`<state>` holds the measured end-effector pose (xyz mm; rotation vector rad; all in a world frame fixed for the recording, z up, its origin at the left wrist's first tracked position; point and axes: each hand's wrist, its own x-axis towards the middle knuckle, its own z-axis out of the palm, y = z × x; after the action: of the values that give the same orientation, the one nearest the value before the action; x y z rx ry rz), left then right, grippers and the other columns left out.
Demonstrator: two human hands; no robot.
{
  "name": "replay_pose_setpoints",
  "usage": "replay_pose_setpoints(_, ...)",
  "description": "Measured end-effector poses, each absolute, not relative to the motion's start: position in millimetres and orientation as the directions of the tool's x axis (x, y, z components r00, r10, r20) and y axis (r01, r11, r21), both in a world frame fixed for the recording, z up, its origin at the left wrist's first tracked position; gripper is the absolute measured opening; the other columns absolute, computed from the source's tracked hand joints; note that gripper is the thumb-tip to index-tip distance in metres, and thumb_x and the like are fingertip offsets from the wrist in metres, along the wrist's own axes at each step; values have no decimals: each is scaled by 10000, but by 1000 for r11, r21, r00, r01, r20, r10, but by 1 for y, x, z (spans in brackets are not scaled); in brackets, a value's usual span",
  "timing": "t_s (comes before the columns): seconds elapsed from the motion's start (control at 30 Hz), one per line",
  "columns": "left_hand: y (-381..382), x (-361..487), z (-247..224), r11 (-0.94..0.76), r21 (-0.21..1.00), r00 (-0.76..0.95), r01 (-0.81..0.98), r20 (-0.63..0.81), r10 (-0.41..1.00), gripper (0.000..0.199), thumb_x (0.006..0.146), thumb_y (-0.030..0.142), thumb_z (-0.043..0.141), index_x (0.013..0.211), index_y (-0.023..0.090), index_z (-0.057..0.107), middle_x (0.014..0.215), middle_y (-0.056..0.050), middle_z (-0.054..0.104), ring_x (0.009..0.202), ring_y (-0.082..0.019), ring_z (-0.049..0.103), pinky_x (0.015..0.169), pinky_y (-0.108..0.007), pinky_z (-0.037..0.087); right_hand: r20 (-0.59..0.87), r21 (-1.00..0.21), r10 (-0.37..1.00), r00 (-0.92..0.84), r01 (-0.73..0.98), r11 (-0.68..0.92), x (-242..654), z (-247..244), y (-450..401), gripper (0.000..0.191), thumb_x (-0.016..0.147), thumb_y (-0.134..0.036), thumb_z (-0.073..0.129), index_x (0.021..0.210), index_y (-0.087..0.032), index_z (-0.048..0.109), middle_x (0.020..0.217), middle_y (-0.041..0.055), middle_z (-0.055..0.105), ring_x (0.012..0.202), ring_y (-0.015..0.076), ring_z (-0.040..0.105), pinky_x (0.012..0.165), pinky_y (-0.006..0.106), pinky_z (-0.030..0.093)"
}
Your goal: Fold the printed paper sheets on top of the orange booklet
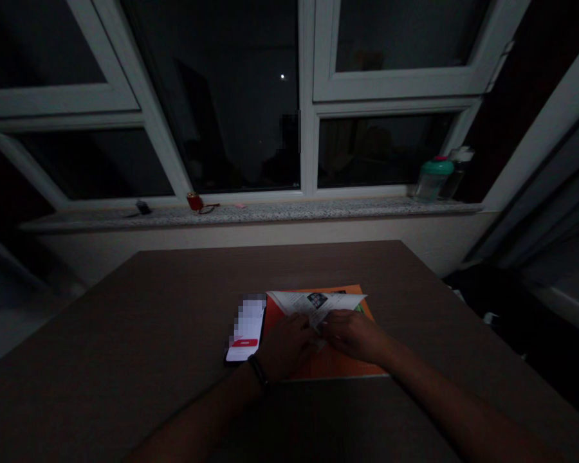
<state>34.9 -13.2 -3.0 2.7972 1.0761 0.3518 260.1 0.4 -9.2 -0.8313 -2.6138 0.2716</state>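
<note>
A sheet of printed paper (340, 301), folded to a point toward me, lies over an orange booklet (352, 368) on the brown table (174, 289). My left hand (289, 344), with a dark band at the wrist, has its fingers closed on the left side of the folded paper. From the right, my right hand (352, 333) presses bent fingers on the paper's other side. The two hands nearly meet at the lower tip, where the fingertips are dark and hard to make out. A lit phone (248, 325) lies just left of the booklet.
Beyond the table is a stone windowsill (280, 212) under dark windows. On it stand a small red object (194, 201), a small dark item (143, 207) and a bottle with a teal lid (434, 177). Dark cloth (506, 308) lies to the right of the table.
</note>
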Motion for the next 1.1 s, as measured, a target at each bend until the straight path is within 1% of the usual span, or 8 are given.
replay_pose_setpoints(0.2, -12, 33, -4, -749, 184, 727, 636, 181, 662, 124, 928, 239, 582, 1038, 220, 636, 1034, -50, 576, 952, -212, 544, 791, -322, 442, 291, -276, 600, -745, 535, 798, 259, -9, 0, 194, 932, -188, 491, 985, -207, 677, 851, 58, 662, 825, 179, 610, 741, 264, 452)
replay_pose_setpoints(0.37, -11, 33, -2, -768, 178, 750, 615, 167, 640, 84, 921, 215, 584, 981, 204, 642, 1007, -46, 580, 928, -207, 548, 767, -312, 444, 283, -284, 599, -749, 531, 798, 260, -7, 0, 190, 935, -188, 490, 980, -207, 673, 869, 56, 661, 826, 177, 610, 729, 260, 447)
replay_pose_setpoints(0.57, -10, 33, -5, -779, 162, 758, 605, 179, 627, 117, 943, 210, 539, 999, 200, 641, 1012, -51, 580, 917, -197, 554, 767, -306, 445, 283, -290, 597, -750, 527, 799, 260, -6, -1, 181, 937, -196, 494, 978, -201, 670, 856, 57, 657, 820, 176, 607, 718, 257, 440)
replay_pose_setpoints(0.77, -9, 33, -8, -802, 150, 776, 578, 203, 597, 124, 950, 200, 525, 945, 185, 647, 1002, -53, 590, 894, -185, 555, 758, -291, 447, 334, -298, 567, -753, 486, 821, 259, -10, -1, 204, 971, -210, 454, 966, -188, 657, 836, 58, 633, 806, 168, 591, 726, 257, 438)
replay_pose_setpoints(0.83, -9, 32, -8, -813, 154, 785, 561, 214, 582, 137, 954, 193, 515, 940, 180, 651, 993, -55, 592, 896, -186, 555, 762, -291, 447, 369, -311, 572, -733, 483, 819, 258, -13, 0, 211, 977, -193, 435, 974, -182, 646, 835, 62, 624, 811, 168, 580, 729, 260, 438)
replay_pose_setpoints(0.93, -8, 31, -8, -824, 145, 794, 548, 219, 567, 138, 953, 190, 523, 939, 180, 659, 971, -51, 598, 887, -188, 555, 765, -294, 446, 406, -323, 593, -695, 497, 805, 258, -15, 1, 176, 962, -171, 461, 991, -187, 634, 846, 61, 625, 841, 179, 566, 755, 277, 435)
replay_pose_setpoints(1.1, -8, 31, -7, -845, 114, 812, 523, 235, 534, 135, 953, 204, 527, 966, 180, 659, 1010, -61, 606, 938, -200, 562, 803, -312, 443, 390, -316, 595, -702, 505, 803, 258, -15, 1, 148, 942, -173, 509, 1001, -198, 643, 875, 57, 644, 864, 188, 563, 784, 301, 417)
